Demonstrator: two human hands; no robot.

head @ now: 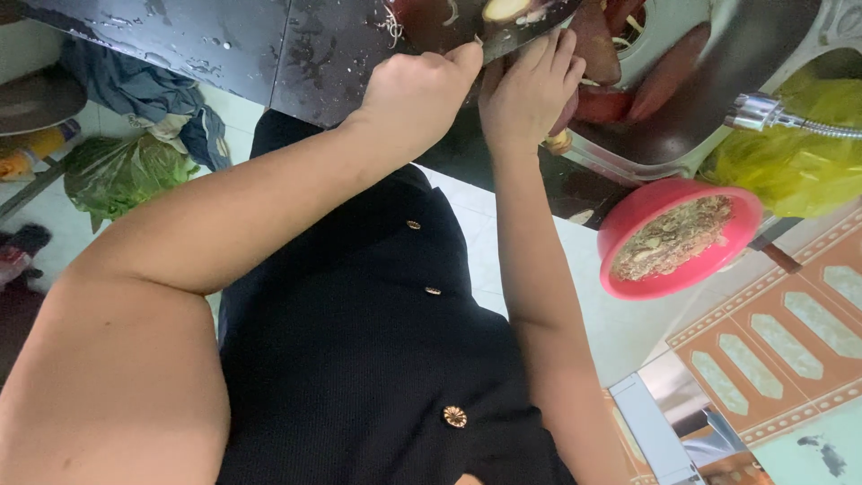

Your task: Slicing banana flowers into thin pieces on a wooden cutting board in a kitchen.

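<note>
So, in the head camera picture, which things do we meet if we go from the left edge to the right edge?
Green plastic bag → left hand → right hand, with the reddish sweet potatoes just past it → pink bowl of peelings → metal tap → yellow-green bag.

A: What's carrying everything?

B: A dark, wet counter (224, 45), running along to a metal sink (682, 153).

A: What's on it?

B: Reddish sweet potatoes (597, 45) at the sink's edge, with pale peelings (391, 22) lying on the counter.

A: And on the floor (54, 224)?

B: A green bag (121, 171) of leaves beside a blue cloth (144, 85), on pale tiles.
</note>
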